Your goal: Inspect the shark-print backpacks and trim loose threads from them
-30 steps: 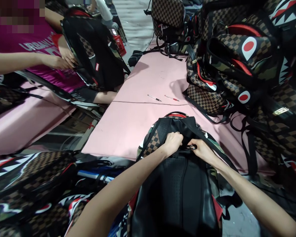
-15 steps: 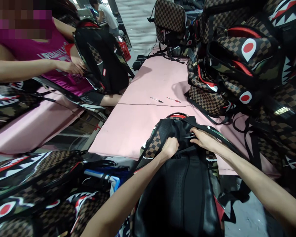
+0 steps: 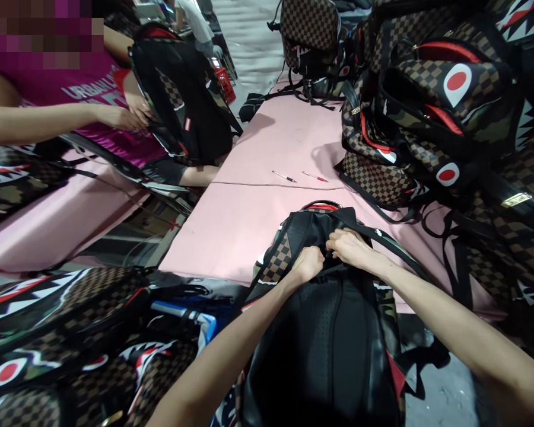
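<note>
A black backpack (image 3: 302, 338) with checkered and camouflage side panels leans against the table edge, its black padded back facing me. Its top lies on the pink surface. My left hand (image 3: 309, 264) is closed in a fist, pinching the black material below the top handle. Close to its right, my right hand (image 3: 349, 246) is closed with fingertips together over the same material. A small dark piece with a metallic glint shows at the right fingertips, too small to name. The fingers hide the spot between the two hands.
Two pens, one black (image 3: 283, 176) and one red (image 3: 315, 177), lie on the pink table (image 3: 231, 225). Piled backpacks (image 3: 445, 112) stand at the right, more bags (image 3: 71, 320) at lower left. Across the left side, a co-worker in a magenta shirt (image 3: 89, 89) handles another backpack (image 3: 182, 101).
My right hand has moved left, closer to my left hand, and its fingers have closed further. My left hand stays on the black material. The view has shifted slightly.
</note>
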Available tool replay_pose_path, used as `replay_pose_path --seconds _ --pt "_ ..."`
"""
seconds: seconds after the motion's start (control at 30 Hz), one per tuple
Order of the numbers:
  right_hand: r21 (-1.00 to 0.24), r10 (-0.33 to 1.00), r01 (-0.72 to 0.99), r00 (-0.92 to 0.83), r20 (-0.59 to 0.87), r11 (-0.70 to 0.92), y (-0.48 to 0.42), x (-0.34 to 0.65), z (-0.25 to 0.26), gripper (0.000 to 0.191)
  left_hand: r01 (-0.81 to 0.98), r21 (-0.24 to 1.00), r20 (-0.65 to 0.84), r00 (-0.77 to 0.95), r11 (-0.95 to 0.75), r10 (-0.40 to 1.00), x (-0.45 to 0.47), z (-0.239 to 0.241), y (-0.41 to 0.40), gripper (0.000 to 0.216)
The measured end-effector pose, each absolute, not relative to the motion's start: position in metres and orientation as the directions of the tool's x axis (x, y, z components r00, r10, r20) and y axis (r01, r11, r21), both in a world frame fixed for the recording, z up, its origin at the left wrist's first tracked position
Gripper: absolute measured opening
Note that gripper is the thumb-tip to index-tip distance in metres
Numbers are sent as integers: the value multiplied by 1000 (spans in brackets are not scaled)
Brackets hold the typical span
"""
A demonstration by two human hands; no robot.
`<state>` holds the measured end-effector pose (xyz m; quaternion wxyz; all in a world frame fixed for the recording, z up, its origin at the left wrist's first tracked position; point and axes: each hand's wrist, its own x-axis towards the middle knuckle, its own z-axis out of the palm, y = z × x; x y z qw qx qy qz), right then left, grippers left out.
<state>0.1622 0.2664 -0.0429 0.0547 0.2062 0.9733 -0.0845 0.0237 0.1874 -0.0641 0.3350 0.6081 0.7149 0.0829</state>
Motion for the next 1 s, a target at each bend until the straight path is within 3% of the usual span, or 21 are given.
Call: replay_pose_path --seconds 0.1,0.2,0.27,0.37,0.47,0.57,0.63,0.73,0.83,0.93,1.0 --pt "-137 413 429 -901 -133 893 265 161 -42 9 811 541 -346 -26 222 938 24 -62 189 18" --pt "-177 523 528 -849 -78 831 259 167 -41 11 805 572 -235 -25 159 972 25 -53 184 20" --pt "-301 652 619 -758 11 725 252 177 -42 13 791 611 -25 28 -7 999 25 -47 168 23" --pt "-572 841 656 -528 120 493 234 195 -45 26 721 544 269 336 -430 903 19 -48 129 25" --pt "-677 884 601 -437 166 424 208 204 -46 35 696 400 243 547 -596 801 6 -65 87 26" --pt "-544 767 588 -615 181 599 184 196 -48 31 857 217 252 412 -466 875 -14 -78 66 15" --pt "-345 673 604 -729 126 719 178 186 -51 47 896 105 286 389 -432 876 -31 -71 69 12" --pt "-113 654 650 -756 -3 751 185 175 -60 69 884 12 346 435 -467 831 -64 -41 92 27" --pt "-163 684 678 -729 -23 717 200 174 -69 73 919 -8 446 355 -393 822 -102 -9 129 31" --pt "-303 683 643 -730 37 703 205 178 -74 72 930 41 353 328 -365 876 -129 3 159 35" --pt "-328 677 631 -735 38 703 202 181 -75 74 938 46 286 318 -345 904 -136 -2 169 29"
